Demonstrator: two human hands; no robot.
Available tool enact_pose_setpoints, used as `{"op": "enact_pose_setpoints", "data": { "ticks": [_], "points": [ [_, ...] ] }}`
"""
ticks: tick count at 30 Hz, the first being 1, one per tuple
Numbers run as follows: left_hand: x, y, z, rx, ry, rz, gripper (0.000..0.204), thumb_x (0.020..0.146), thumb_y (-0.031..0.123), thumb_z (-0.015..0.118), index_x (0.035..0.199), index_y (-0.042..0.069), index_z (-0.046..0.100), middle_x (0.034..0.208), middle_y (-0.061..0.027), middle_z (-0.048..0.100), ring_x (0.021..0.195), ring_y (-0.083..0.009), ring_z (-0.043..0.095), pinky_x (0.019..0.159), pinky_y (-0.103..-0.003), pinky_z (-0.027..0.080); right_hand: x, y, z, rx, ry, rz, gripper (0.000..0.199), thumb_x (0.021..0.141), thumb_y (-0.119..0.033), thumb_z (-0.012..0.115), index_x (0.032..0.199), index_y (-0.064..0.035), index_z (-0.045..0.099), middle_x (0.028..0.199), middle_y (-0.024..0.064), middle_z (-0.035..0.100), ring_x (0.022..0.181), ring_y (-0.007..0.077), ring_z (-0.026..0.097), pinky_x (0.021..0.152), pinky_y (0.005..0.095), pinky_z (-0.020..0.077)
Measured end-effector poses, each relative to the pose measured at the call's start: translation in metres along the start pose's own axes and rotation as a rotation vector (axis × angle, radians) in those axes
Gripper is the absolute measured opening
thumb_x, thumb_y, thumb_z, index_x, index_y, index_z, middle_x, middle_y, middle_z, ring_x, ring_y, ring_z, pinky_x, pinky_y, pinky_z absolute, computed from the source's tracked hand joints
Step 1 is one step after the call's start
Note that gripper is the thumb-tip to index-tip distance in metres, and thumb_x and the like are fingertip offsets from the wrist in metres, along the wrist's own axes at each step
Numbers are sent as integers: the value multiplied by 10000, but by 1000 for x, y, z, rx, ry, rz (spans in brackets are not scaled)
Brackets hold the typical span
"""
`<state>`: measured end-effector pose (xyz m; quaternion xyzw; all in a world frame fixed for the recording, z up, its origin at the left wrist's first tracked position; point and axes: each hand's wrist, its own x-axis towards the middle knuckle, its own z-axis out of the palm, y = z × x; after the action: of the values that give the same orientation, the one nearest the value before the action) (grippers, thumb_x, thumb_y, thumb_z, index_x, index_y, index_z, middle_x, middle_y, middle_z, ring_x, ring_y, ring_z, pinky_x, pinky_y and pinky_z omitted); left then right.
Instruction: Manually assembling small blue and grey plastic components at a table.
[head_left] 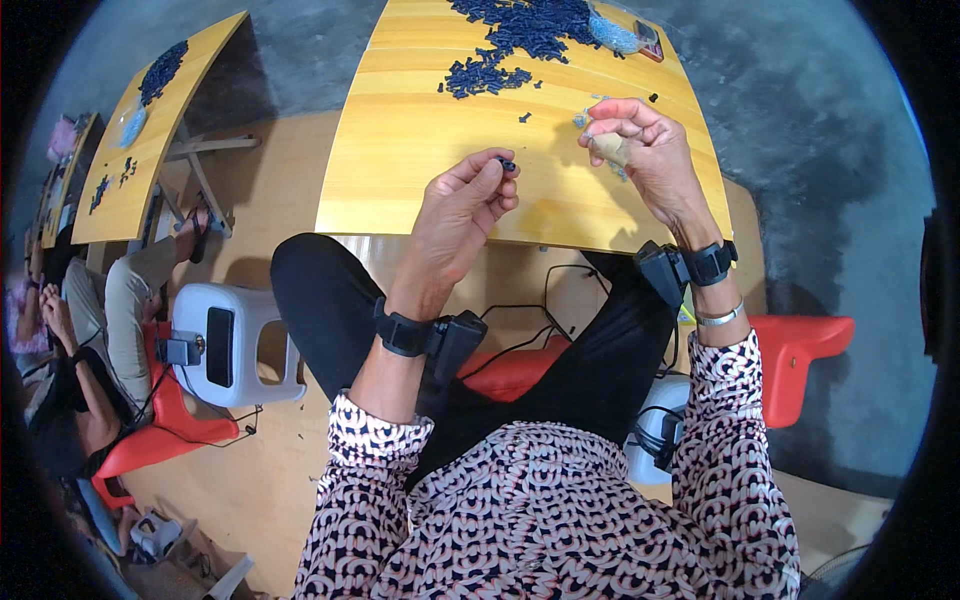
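My left hand [462, 205] sits near the middle of the frame. Its thumb and first finger are pinched together on one small dark piece [508, 164], held just above the yellow tabletop [420, 150]. My right hand [640, 150] is up and to the right of it. Its fingers are curled in on something small and pale, with a bit of clear stuff under them, but I cannot tell just what it is. One finger has a tan wrap on it.

I think I am in the middle of putting the dark piece and the pale thing together. The two hands are near but not touching. Next, I think, the hands need to come close and the little piece must line up just right. It is tiny, so it could slip.

Farther up, at the top of the frame, lies a big heap of dark pieces [520, 35], with a clear bag [612, 32] beside it.
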<state>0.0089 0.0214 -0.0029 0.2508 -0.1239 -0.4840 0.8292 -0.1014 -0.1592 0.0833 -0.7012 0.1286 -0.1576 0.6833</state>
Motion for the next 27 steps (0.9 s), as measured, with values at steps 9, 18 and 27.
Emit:
{"op": "enact_pose_setpoints", "data": {
  "ticks": [9, 18, 27],
  "points": [
    [-1, 0, 2, -11, -22, 5, 207, 878, 129, 555, 1043, 2, 564, 948, -79, 593, 825, -136, 555, 737, -251, 470, -5, 0, 23, -247, 29, -147, 260, 753, 39, 614, 1010, 16, 584, 875, 63, 637, 810, 100, 608, 733, 218, 484],
    [0, -2, 2, -57, -13, -23, 196, 887, 123, 543, 1036, -2, 563, 930, -66, 580, 798, -125, 537, 706, -234, 461, -6, 4, 36, -549, 29, -284, 249, 730, 41, 611, 977, 5, 601, 850, 64, 648, 796, 115, 632, 725, 228, 485],
    [4, 0, 0, -122, 26, -11, 205, 890, 105, 534, 1059, -11, 547, 883, -50, 555, 763, -114, 508, 673, -222, 444, -5, 18, 53, -606, 81, -393, 260, 727, 6, 652, 981, -11, 600, 781, 75, 662, 749, 125, 642, 654, 239, 492]
  ]
}}
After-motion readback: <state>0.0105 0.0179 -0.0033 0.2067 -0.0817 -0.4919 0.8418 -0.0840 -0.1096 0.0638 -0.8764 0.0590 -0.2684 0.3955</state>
